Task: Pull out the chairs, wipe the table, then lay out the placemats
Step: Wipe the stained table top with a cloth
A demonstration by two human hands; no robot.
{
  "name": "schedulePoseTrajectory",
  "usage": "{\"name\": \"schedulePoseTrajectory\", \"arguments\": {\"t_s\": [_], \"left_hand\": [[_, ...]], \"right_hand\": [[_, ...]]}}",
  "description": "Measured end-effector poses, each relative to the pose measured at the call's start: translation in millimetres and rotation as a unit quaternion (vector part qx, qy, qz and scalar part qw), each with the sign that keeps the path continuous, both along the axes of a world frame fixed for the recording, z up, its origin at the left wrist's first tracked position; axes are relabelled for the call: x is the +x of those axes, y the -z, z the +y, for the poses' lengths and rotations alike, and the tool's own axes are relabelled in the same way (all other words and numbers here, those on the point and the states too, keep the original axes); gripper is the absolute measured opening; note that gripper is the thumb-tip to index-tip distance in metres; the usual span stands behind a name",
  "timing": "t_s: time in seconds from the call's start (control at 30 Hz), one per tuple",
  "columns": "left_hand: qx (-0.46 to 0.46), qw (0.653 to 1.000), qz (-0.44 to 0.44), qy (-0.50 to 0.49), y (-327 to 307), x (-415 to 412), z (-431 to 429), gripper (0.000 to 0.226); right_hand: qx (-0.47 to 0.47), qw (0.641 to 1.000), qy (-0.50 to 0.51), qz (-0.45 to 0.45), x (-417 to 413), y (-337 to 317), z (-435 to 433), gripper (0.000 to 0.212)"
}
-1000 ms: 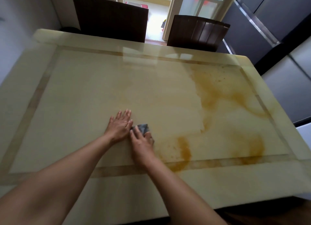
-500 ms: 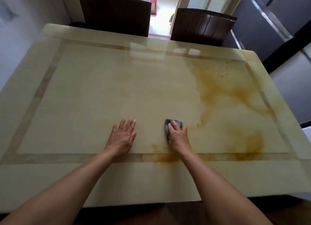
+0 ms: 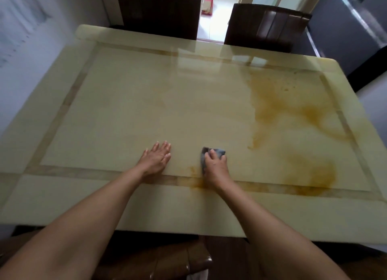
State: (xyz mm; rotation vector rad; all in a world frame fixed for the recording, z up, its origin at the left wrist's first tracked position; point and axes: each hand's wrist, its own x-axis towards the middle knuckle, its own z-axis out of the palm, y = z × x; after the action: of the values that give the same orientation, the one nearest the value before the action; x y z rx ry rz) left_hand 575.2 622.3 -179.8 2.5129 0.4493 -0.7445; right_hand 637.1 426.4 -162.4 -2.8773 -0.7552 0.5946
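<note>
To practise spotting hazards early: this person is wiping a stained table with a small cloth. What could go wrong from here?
1. The small grey cloth gripped by the right hand faces a broad orange stain; it may smear rather than lift it.
2. The left hand lies flat on the glossy table; leaning there, it might slip or leave prints.

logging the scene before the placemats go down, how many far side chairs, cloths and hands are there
far chairs: 2, left chair, right chair
cloth: 1
hands: 2, left hand, right hand
total: 5
</note>
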Motion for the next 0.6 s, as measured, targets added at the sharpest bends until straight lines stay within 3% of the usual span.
{"name": "schedulePoseTrajectory", "arguments": {"t_s": [0.23,0.37,0.47,0.6], "left_hand": [[0.011,0.998,-0.056,-0.010,-4.3,-18.3,-5.9,0.053],[0.018,0.998,-0.064,-0.018,-4.8,-42.7,-3.3,0.053],[0.020,0.998,-0.053,-0.008,-2.5,-60.5,-3.3,0.054],[0.027,0.998,-0.045,0.019,1.7,-70.5,-10.7,0.054]], "right_hand": [[0.037,0.989,-0.107,0.091,-100.6,22.3,75.8,0.066],[0.070,0.985,-0.157,0.032,-90.8,20.8,64.5,0.043],[0.066,0.994,-0.082,0.003,-73.1,8.1,25.8,0.030],[-0.007,0.999,0.021,0.029,-53.3,-0.3,-42.0,0.045]]}}
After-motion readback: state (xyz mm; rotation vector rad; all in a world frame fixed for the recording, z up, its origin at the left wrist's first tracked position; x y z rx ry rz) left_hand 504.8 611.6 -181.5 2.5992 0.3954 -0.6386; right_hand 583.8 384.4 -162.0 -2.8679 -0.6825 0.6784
